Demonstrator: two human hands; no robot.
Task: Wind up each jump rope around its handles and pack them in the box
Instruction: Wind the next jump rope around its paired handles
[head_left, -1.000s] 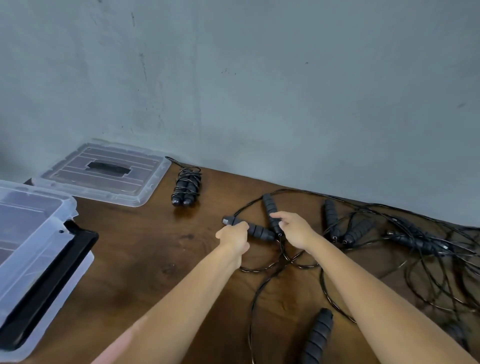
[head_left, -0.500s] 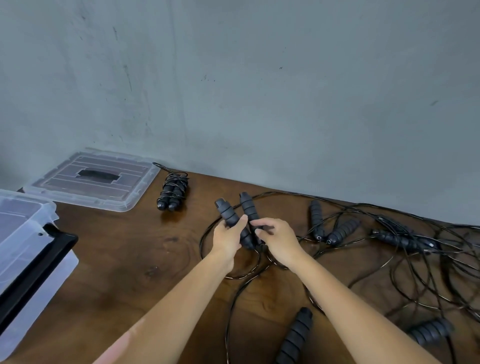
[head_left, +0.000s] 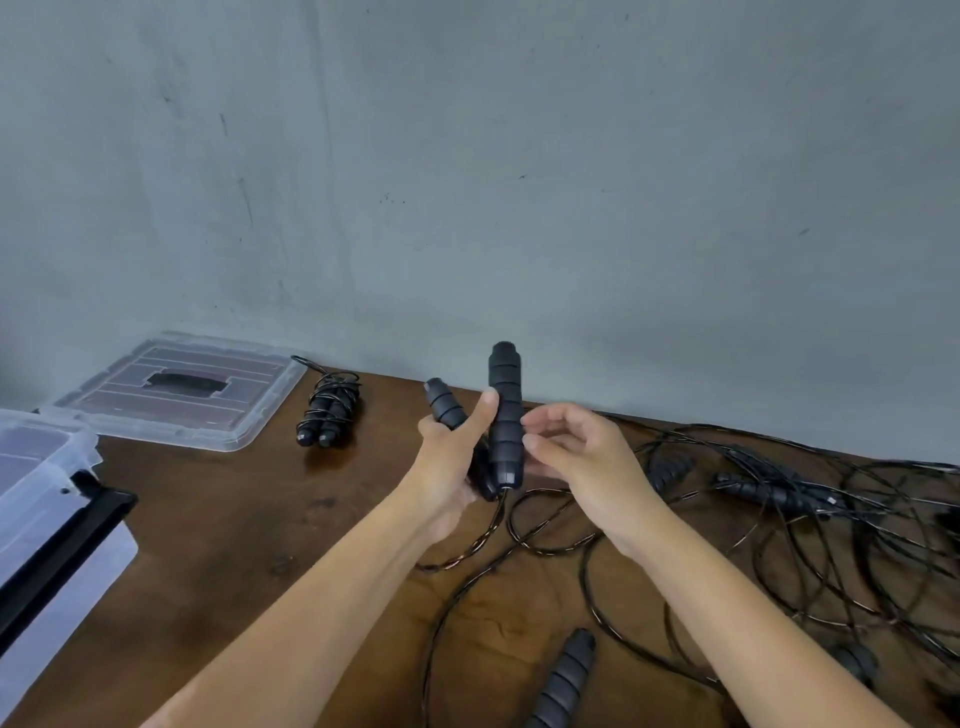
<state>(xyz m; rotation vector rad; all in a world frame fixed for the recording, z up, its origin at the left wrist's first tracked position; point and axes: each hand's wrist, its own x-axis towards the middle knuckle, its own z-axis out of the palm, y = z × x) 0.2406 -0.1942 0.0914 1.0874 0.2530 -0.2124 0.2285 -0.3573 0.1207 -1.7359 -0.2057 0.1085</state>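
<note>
Head view, the only one: left hand (head_left: 451, 467) grips two black handles (head_left: 505, 415) held together, near upright, above the wooden table (head_left: 218, 525), thumb pressed across the taller one; the shorter handle (head_left: 442, 404) leans out to the left. Right hand (head_left: 576, 452) sits just beside the taller handle, fingers loosely curved with tips touching or nearly touching its side, clamped on nothing I can tell. The cord (head_left: 498, 525) drops from the handle bases onto the table in loose loops. Handling guess: handles look ribbed foam, light, rigid, grippy, so best held round the lower middle as a pair; cord is thin, glossy, springy, likely to slip and uncoil, so it needs tension while wrapping. Counts: one wound rope bundle (head_left: 328, 410) lying on the table near the lid (head_left: 171, 395), not yet in the box (head_left: 47, 499) at far left; one rope in hand. In the tangled pile (head_left: 831, 519) on the right I count two handles clearly, plus two more at the bottom edge (head_left: 566, 680), so roughly two or three ropes left, exact number unclear. One box, one lid.
</note>
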